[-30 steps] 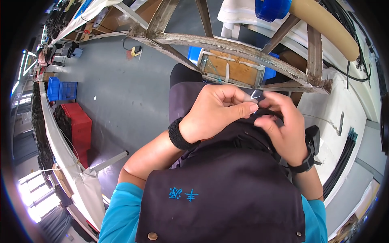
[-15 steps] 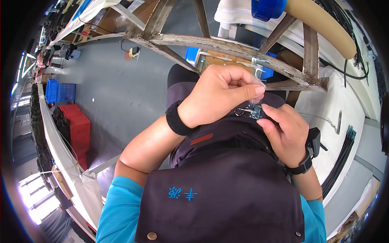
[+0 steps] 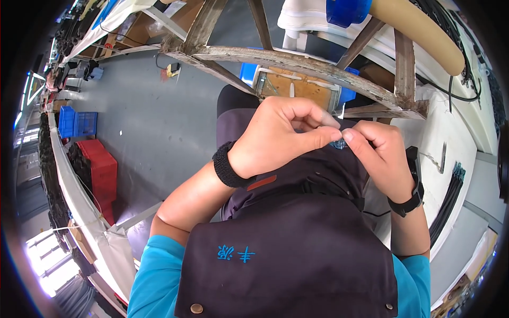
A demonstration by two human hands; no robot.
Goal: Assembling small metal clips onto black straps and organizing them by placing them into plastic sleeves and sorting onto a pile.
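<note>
Both thumbs and forefingers meet on one tiny blue piece (image 3: 338, 143), pinched between my left hand (image 3: 275, 135) and right hand (image 3: 379, 159) above my lap. It looks small, bluish and partly hidden by my fingertips; its shape I cannot tell. Below lies my dark apron (image 3: 297, 254), and ahead stands a worn wooden frame (image 3: 318, 66) beside the white table (image 3: 450, 148).

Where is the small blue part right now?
Head view, right of centre: the small blue part is pinched between left hand and right hand, above the dark apron.
</note>
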